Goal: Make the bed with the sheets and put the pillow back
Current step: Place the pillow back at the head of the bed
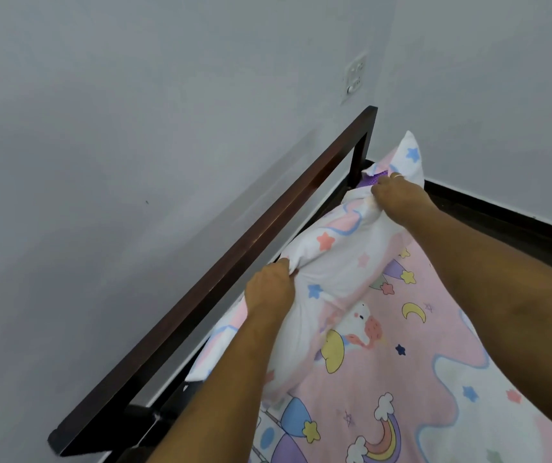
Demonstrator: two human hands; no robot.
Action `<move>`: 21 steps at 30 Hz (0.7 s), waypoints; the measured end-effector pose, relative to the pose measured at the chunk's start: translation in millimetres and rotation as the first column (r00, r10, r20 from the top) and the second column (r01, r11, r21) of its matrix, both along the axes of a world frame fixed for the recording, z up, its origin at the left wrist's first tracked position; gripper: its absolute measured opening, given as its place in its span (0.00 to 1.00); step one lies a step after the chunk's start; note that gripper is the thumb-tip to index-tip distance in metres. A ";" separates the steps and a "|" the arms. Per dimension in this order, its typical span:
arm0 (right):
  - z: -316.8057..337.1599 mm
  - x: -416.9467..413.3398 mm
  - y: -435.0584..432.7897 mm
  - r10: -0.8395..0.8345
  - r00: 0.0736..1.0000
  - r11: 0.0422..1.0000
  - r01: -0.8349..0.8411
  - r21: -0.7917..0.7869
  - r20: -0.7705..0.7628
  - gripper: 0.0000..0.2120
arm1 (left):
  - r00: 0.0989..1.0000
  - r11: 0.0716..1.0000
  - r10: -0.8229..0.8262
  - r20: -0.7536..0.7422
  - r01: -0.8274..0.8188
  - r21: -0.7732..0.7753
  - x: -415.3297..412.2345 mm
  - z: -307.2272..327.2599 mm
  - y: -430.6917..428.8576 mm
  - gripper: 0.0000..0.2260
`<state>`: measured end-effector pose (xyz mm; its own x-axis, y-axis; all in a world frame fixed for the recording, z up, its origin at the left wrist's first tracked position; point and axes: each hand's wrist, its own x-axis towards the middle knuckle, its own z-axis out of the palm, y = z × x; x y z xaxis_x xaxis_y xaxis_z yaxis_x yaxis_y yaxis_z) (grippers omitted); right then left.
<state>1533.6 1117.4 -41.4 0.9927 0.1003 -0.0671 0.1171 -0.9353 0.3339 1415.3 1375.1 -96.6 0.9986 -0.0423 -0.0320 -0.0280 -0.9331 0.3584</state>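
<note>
head | left hand and right hand each fisted on pillow top edge, at bed head on patterned sheet | dark headboard rail just behind, wall socket above | fingertips buried in fabric, purple patch unclear

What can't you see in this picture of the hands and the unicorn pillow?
Head view only:
- Mattress: hidden under the sheet.
- Fingertips of the left hand and right hand: buried in pillow fabric.
- Purple thing at the pillow's far end: mostly covered, so unclear.
- Wall switch: too blurry for detail.
- Foot of the bed: cut off by the bottom edge.
</note>
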 end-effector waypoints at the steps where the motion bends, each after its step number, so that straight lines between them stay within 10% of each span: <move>1: -1.3 11.5 -2.5 -0.009 1.000 1.000 0.009 0.001 0.004 0.14 | 1.000 1.000 0.000 0.016 0.000 -0.007 10.8 0.5 -3.7 0.12; 7: -26.8 46.9 3.4 -0.121 0.987 0.981 0.103 0.166 0.104 0.16 | 0.996 0.996 0.057 -0.067 -0.052 0.066 56.0 -11.6 -14.6 0.13; 13: -124.9 20.8 60.4 -0.205 0.920 0.799 0.354 0.486 -0.335 0.29 | 0.993 0.978 0.056 -0.101 -0.034 0.207 56.0 -53.2 5.5 0.15; 21: -168.9 -26.5 123.4 -0.482 0.698 0.023 0.615 0.789 -0.530 0.33 | 0.971 0.985 0.134 -0.198 -0.109 0.133 37.0 -60.6 16.9 0.36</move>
<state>1507.1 1240.8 -210.2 0.7788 -0.4179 -0.4678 -0.6161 -0.3701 -0.6953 1452.2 1392.0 -157.2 0.9675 0.0953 -0.2342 0.1503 -0.9616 0.2296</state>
